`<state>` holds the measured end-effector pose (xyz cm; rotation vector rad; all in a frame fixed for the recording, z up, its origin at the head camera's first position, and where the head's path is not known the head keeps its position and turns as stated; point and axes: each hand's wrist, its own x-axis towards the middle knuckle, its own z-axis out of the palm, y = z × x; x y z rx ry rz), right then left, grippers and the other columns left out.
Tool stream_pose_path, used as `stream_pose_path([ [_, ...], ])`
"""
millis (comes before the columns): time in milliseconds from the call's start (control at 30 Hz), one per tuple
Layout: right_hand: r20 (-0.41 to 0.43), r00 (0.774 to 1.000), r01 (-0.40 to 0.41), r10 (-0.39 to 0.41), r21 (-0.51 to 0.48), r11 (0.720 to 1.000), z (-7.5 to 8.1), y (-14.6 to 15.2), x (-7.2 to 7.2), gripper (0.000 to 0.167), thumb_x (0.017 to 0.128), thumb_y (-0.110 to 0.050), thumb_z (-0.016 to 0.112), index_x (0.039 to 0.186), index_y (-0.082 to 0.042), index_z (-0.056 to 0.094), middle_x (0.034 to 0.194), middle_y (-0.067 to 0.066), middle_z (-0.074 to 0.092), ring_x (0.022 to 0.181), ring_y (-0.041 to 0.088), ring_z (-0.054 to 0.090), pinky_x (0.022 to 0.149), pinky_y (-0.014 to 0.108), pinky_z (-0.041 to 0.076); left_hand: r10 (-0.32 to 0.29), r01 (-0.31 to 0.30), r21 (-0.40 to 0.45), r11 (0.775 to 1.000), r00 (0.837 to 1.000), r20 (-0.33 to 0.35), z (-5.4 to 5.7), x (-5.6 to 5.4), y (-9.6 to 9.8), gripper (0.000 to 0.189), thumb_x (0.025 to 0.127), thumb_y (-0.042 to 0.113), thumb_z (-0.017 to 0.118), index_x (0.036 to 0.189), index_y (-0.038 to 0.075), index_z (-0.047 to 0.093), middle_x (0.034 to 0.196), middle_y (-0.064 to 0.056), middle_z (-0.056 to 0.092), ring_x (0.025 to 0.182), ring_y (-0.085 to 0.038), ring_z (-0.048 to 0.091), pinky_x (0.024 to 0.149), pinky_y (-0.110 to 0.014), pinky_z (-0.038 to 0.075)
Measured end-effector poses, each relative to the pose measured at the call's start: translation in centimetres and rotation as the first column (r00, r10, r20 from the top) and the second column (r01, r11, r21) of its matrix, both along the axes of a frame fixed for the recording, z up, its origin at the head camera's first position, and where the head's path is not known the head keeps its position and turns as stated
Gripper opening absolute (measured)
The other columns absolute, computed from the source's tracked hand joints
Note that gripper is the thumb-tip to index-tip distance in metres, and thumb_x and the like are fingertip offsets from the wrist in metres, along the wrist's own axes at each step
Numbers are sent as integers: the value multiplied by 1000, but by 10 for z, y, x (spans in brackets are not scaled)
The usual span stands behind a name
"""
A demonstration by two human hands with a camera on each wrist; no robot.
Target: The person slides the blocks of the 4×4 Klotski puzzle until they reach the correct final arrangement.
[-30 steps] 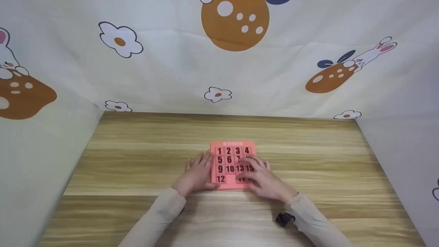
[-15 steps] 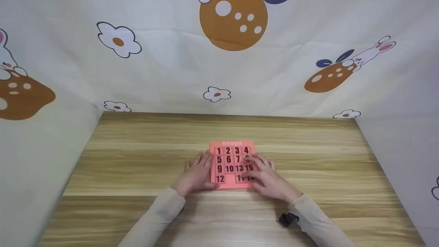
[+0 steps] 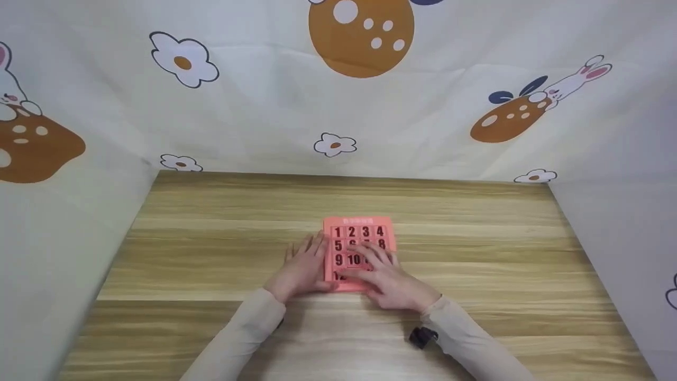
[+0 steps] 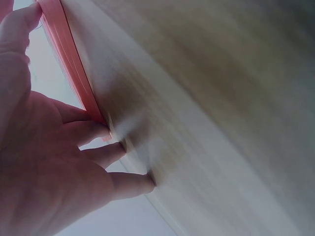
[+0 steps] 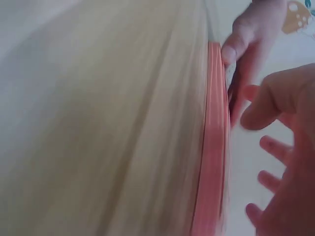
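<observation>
A pink number slide puzzle [image 3: 359,220] lies flat on the wooden table, its black-numbered tiles facing up. My left hand [image 3: 302,271] rests against the puzzle's left side in the head view, thumb at the lower left corner and fingers extended along the edge. In the left wrist view those fingers [image 4: 130,186] touch the table beside the pink rim. Over the tiles spreads my right hand [image 3: 390,280], its index finger reaching the 12 tile. It covers several tiles of the lower right part. The right wrist view shows its fingers [image 5: 268,182] spread and apart above the puzzle.
The wood-grain table [image 3: 222,211] extends around the puzzle on all sides. Pale cloth walls [image 3: 254,106] with printed flowers and rabbits stand at the back and both sides. A dark strap piece [image 3: 423,337] hangs at the right wrist.
My right hand moved slightly right, then left across the tiles, with its index finger now at the 12. The 8 has come into sight. My left hand keeps its place.
</observation>
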<state>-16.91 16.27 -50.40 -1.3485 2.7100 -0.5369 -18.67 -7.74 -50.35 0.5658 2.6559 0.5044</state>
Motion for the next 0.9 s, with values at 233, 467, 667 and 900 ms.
stream_pose_path([
  [233, -46, 998, 47, -45, 39, 998, 1, -8, -2, 49, 80, -5, 66, 125, -24, 66, 154, 10, 30, 141, 43, 18, 108, 68, 13, -1, 1, 5, 1000, 1000, 8, 1, 1, 1, 107, 80, 52, 72, 153, 0, 15, 159, -18, 9, 144, -39, 7, 110, -65, 5],
  [467, -34, 987, 155, -158, -74, 985, 4, -6, -6, 39, 78, 0, 66, 109, -22, 74, 149, 10, 38, 138, 44, 22, 105, 69, 15, 3, -3, 0, 1000, 1000, 17, 1, 0, 0, 108, 80, 54, 71, 153, -1, 14, 159, -18, 8, 144, -39, 6, 110, -65, 3],
  [667, -46, 993, 115, -113, 44, 992, 3, -18, -10, 48, 84, -10, 67, 130, -20, 63, 154, 13, 27, 140, 42, 19, 109, 66, 12, -1, 1, -8, 1000, 1000, 14, 0, 0, 0, 108, 80, 55, 70, 154, 1, 14, 159, -18, 8, 144, -39, 5, 110, -65, 3],
  [900, 24, 999, 47, -48, 38, 998, 11, -16, -8, 36, 82, -10, 67, 115, -23, 72, 155, 8, 30, 142, 41, 15, 108, 67, 9, 5, -5, -2, 1000, 1000, 23, 1, 0, -1, 108, 80, 53, 71, 154, 2, 12, 160, -16, 4, 144, -39, 3, 110, -64, 1],
])
